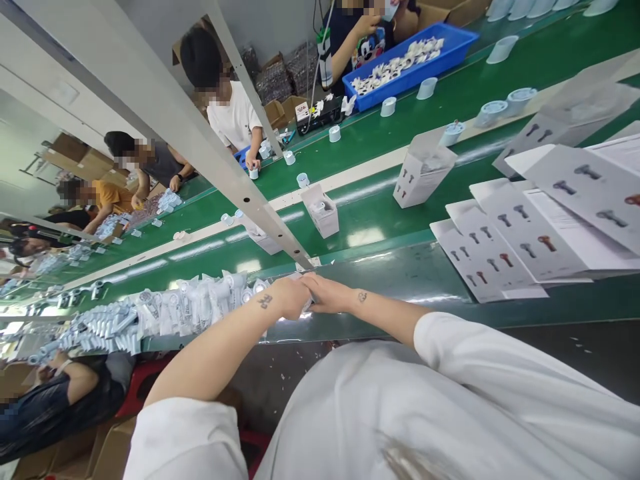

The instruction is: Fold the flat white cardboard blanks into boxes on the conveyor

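My left hand (291, 297) and my right hand (327, 292) meet at the near edge of the bench, below the foot of a white metal post (250, 207). Their fingers are closed together round something pale and partly see-through, mostly hidden by the hands. Just left of my left hand lies a row of parts in clear plastic bags (185, 307). An open white box (320, 210) with a wrapped item inside stands on the green belt (360, 230) beyond my hands.
Flattened printed cartons (500, 233) overlap at the right. Another open box (423, 170) stands on the belt. A blue tray (365, 100) of small white parts lies across the line, where several people work. Unbagged light-blue parts (117, 323) are piled at the left, near a seated person.
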`<state>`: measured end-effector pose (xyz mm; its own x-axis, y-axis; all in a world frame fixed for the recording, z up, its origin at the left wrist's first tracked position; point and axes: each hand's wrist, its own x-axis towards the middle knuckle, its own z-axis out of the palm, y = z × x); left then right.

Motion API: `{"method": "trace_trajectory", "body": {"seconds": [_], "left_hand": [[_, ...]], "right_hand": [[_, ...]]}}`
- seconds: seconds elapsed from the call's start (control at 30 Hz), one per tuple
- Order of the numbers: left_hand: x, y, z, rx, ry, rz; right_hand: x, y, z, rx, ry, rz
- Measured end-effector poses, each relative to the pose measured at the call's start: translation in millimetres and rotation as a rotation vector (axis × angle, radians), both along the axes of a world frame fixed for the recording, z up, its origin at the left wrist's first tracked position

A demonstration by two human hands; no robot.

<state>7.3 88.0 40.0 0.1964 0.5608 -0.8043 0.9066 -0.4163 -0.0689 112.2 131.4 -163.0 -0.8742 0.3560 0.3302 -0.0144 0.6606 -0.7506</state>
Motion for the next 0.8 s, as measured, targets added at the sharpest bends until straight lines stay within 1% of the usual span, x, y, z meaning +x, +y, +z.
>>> {"method": "trace_trajectory", "body": {"seconds": [0.03,0.1,0.27,0.43,0.5,0.57,0.63,0.73,0.8], "left_hand": [[-0.6,7.6,-1.5,-0.024,-0.003,0.015],[-3.0,15.2,-3.7,-0.056,-0.007,0.051],[-8.1,9.9,-8.4,-0.047,-0.005,0.121],[8.0,10.1,-21.9,-0.017,0.003,0.133],[14.5,13.5,-22.7,0.016,-0.003,0.121],[14.3,15.1,-17.0,0.048,-0.007,0.107],[6.2,11.4,-6.1,0.107,-0.016,0.11],[-12.1,-5.5,10.1,0.304,0.048,0.199],[-19.3,-20.6,14.5,0.377,0.111,0.264]], "right_hand": [[0.5,-0.5,-1.0,-0.01,0.006,0.007],[2.7,-1.0,-2.5,-0.049,0.016,0.021],[5.4,-7.9,-4.5,-0.202,0.039,0.007],[-0.6,-25.3,-6.1,-0.262,0.062,-0.05],[-1.8,-28.0,-6.3,-0.27,0.053,-0.066],[-0.8,-25.1,-5.7,-0.274,0.035,-0.065],[2.1,-18.2,-4.0,-0.275,0.018,-0.047],[7.8,-9.0,0.0,-0.27,-0.013,-0.004],[10.6,-7.4,2.2,-0.252,-0.023,0.025]]}}
